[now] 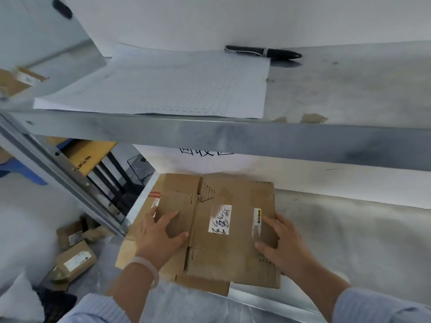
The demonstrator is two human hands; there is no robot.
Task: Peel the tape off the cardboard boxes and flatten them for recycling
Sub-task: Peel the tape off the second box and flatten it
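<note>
Surveying from the largest item down, the lower shelf (349,229) of the metal rack carried the work, extending well beyond the right fingers. The flattened box (221,252) lay on it directly under both sets of fingers, on top of another flat sheet of cardboard (130,250) that showed beneath the left wrist.

The left hand (158,234) pressed down with fingers spread and straight, gripping nothing. The right hand (279,238) lay across the box's right edge with thumb and forefinger on the top face; no clenched grip was evident.

Assessment: this box had been collapsed and was at the stacking stage, so flattening appeared done for it.

Outstanding items: at least two small boxes (74,262) stood on the floor well left of the left fingers, unflattened and labelled. A white label (221,219) remained between the two sets of fingers, and a tape strip (257,220) sat just beside the right forefinger, so peeling looked incomplete. Whether other tape remained on the underside could not be seen.
</note>
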